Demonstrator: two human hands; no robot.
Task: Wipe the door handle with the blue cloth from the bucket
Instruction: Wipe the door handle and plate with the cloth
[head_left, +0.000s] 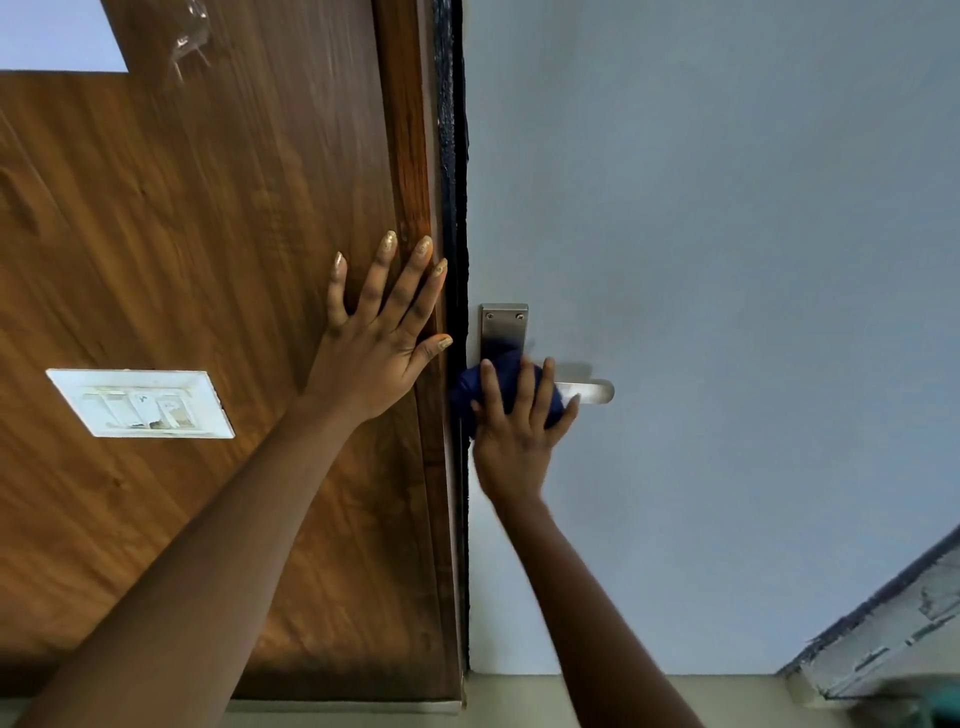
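One blue cloth (501, 387) was bunched over the metal door handle (587, 391), covering the lever's base below the backplate (503, 325); only the lever's right tip showed. Right hand (519, 423) pressed the cloth against the handle, fingers curled around it. Left hand (382, 338) lay flat, fingers spread, on the wooden panel (208, 234) left of the grey door (727, 260). White switch plate (140, 404) sat further left.

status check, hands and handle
Right hand presses blue cloth on handle. Left hand flat on wood panel. Nothing in the way.
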